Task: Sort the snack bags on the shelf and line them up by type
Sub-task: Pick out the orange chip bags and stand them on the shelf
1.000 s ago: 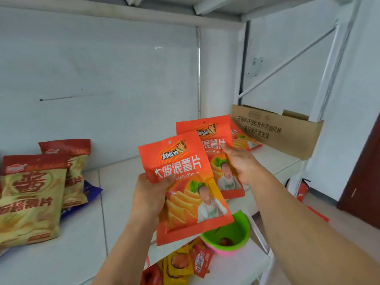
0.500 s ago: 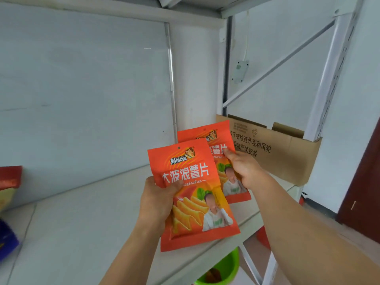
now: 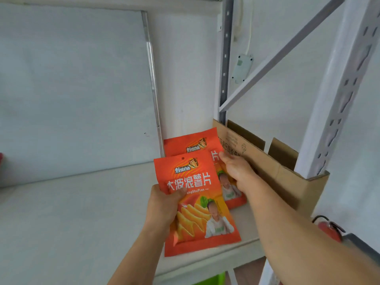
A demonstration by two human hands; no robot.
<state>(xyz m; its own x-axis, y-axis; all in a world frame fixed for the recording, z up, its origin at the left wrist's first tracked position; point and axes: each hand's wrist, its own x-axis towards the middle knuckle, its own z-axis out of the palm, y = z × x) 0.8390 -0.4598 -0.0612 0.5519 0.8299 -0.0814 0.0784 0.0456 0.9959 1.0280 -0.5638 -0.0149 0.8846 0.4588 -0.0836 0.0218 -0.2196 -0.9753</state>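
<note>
The head camera looks forward and down onto a white shelf board (image 3: 72,212) backed by a pale wall panel, and two matching orange snack bags are held above it. The left hand (image 3: 164,208) grips the nearer orange bag (image 3: 197,202) along its left edge, thumb curled over the front just under the white lettering and the other fingers hidden behind the packet; this bag is upright, tilted slightly, with its bottom edge near the front lip of the shelf. The right hand (image 3: 236,171) holds the farther orange bag (image 3: 191,144) by its right edge, fingers curled round the front and pinching it; the thumb cannot be seen. That second bag sits behind and a little higher than the first, partly covered by it, and whether its lower edge touches the shelf board cannot be told. Just beside it on the right stands an open cardboard box (image 3: 273,165) with printed text on its side, set at the shelf's right end against the perforated white upright (image 3: 339,99). A grey diagonal brace crosses behind the box. Low on the right, a red fire extinguisher (image 3: 329,229) shows beyond the shelf, and a bit of green (image 3: 216,279) peeks out under the front edge.
</note>
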